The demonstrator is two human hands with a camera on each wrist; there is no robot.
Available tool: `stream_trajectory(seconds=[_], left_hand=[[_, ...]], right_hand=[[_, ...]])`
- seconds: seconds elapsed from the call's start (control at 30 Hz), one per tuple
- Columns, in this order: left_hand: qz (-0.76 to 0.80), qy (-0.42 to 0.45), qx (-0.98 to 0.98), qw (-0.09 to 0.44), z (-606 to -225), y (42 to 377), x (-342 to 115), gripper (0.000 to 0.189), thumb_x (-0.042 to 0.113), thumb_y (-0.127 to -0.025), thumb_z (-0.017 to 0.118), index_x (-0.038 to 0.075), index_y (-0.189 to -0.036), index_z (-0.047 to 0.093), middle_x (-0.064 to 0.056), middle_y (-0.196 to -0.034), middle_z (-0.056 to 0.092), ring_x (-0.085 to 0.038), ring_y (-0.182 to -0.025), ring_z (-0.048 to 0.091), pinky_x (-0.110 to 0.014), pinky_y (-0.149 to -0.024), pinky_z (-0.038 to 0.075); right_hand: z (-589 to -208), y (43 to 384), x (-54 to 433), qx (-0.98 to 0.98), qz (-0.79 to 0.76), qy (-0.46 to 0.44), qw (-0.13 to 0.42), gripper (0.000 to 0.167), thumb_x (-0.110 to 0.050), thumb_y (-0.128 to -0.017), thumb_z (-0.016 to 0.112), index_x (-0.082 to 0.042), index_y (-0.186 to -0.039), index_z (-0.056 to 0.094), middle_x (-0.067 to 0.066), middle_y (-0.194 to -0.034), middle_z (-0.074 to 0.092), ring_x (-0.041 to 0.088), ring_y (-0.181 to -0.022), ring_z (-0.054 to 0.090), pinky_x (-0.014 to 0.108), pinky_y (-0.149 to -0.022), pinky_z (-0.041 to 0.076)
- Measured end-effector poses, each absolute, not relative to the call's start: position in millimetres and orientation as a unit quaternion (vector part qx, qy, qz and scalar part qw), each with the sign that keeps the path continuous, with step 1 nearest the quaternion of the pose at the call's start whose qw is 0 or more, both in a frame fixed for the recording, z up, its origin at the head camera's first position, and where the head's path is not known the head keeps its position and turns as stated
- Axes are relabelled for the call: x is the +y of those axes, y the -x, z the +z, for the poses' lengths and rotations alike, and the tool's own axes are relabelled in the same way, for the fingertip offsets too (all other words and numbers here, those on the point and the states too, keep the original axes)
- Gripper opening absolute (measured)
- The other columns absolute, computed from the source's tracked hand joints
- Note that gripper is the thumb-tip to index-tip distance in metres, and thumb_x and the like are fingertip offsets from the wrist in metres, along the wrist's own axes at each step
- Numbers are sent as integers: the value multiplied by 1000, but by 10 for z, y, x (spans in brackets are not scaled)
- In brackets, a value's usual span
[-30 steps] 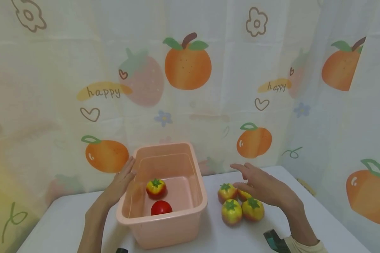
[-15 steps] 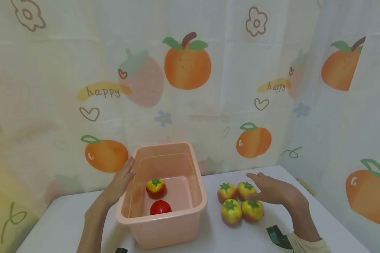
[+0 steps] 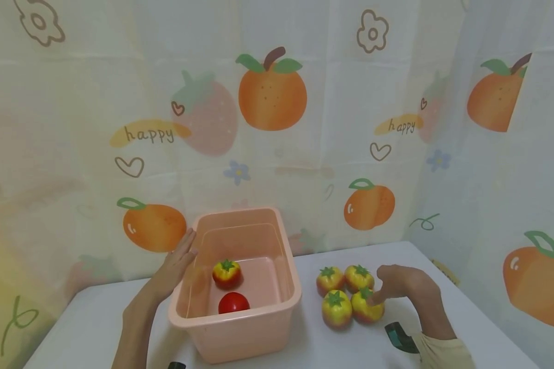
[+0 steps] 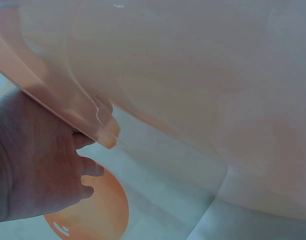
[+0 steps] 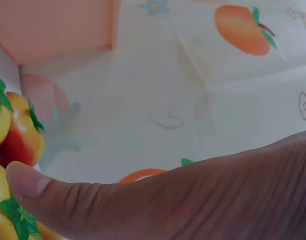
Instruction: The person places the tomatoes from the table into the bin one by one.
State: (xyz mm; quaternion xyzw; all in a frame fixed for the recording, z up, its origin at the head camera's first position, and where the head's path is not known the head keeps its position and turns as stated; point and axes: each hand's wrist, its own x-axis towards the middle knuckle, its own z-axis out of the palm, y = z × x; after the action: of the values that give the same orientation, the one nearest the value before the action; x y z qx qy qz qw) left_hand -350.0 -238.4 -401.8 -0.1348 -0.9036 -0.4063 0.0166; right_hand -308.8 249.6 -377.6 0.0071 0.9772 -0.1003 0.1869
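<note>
My left hand rests along the left rim of a pink plastic tub, its fingers straight; the left wrist view shows this hand beside the rim. Inside the tub lie a yellow-red tomato with a green leafy top and a plain red round fruit. My right hand is at the right of several yellow-red tomatoes grouped on the table. Its thumb reaches over the front right tomato; the other fingers bend downward, partly hidden. Nothing is visibly gripped.
The white table ends at a curtain printed with fruit, which hangs behind and to the right. The tub stands left of the tomato group. A dark wrist strap is near the right sleeve.
My right hand has moved right and down from above the back tomatoes to the front right one, its fingers bending more. My left hand and the tub stay where they were.
</note>
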Motion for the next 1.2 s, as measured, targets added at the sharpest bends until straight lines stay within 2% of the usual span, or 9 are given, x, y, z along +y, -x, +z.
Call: stream_trajectory(seconds=[0.1, 0.2, 0.27, 0.4, 0.53, 0.77, 0.87, 1.0, 1.2], left_hand=[[-411, 135, -901, 14, -4011, 3500, -2384, 78, 52, -110, 34, 7, -168, 7, -18, -177, -7, -51, -162, -9, -78, -121, -16], [-412, 135, -901, 13, -4004, 3498, -2385, 78, 51, -110, 34, 7, -168, 7, -18, -177, -7, -51, -162, -9, -78, -121, -16], [-412, 138, -900, 16, -4002, 3499, -2387, 77, 50, -110, 34, 6, -168, 8, -19, -177, -7, -52, -162, -9, -78, -121, -16], [-410, 140, -901, 18, -4002, 3497, -2393, 77, 49, -110, 34, 5, -168, 8, -20, -177, -6, -52, -162, -8, -78, -121, -15], [-410, 135, -902, 15, -4003, 3496, -2399, 78, 51, -110, 34, 6, -168, 8, -18, -177, -7, -51, -162, -9, -78, -121, -15], [-408, 137, -903, 16, -4009, 3496, -2385, 78, 51, -110, 34, 8, -168, 8, -16, -178, -6, -50, -162, -9, -78, -121, -15], [-407, 134, -904, 14, -4004, 3500, -2380, 78, 52, -109, 35, 9, -169, 8, -16, -178, -6, -51, -162, -9, -79, -121, -15], [-407, 137, -903, 17, -3993, 3517, -2378, 75, 48, -111, 34, 6, -168, 8, -18, -177, -5, -51, -162, -8, -79, -121, -14], [-406, 134, -904, 14, -3994, 3516, -2383, 76, 49, -111, 33, 5, -168, 9, -19, -177, -5, -52, -162, -8, -80, -120, -14]], right_hand=[[-3818, 3116, 2491, 977, -93, -19, 192, 61, -44, -83, 86, 1, -119, 64, 18, -116, 72, 32, -103, 65, 56, -95, 56], [-3864, 3136, 2490, 975, -97, -19, 198, 52, -43, -82, 87, -4, -106, 63, 9, -97, 67, 27, -89, 62, 45, -81, 56], [-3893, 3157, 2482, 973, -104, -23, 203, 50, -43, -81, 88, -5, -104, 63, 4, -92, 63, 26, -84, 62, 39, -75, 54], [-3974, 3200, 2461, 968, -116, -38, 218, 56, -42, -80, 90, -4, -111, 64, 3, -93, 61, 25, -84, 63, 35, -73, 54], [-4066, 3245, 2429, 964, -126, -56, 227, 60, -45, -78, 90, -6, -116, 65, 4, -90, 56, 22, -83, 58, 31, -70, 51], [-4179, 3302, 2412, 962, -118, -73, 236, 71, -53, -73, 92, -8, -119, 64, 3, -84, 48, 16, -72, 45, 26, -61, 37], [-4190, 3314, 2409, 960, -121, -75, 240, 74, -54, -73, 92, -7, -123, 64, 4, -88, 52, 18, -76, 50, 27, -64, 44], [-4194, 3334, 2405, 960, -120, -74, 243, 81, -54, -74, 91, -3, -129, 62, 7, -95, 56, 23, -87, 58, 33, -75, 55], [-4223, 3342, 2410, 960, -118, -82, 239, 93, -57, -70, 93, -3, -138, 59, 8, -100, 56, 24, -86, 59, 31, -73, 52]])
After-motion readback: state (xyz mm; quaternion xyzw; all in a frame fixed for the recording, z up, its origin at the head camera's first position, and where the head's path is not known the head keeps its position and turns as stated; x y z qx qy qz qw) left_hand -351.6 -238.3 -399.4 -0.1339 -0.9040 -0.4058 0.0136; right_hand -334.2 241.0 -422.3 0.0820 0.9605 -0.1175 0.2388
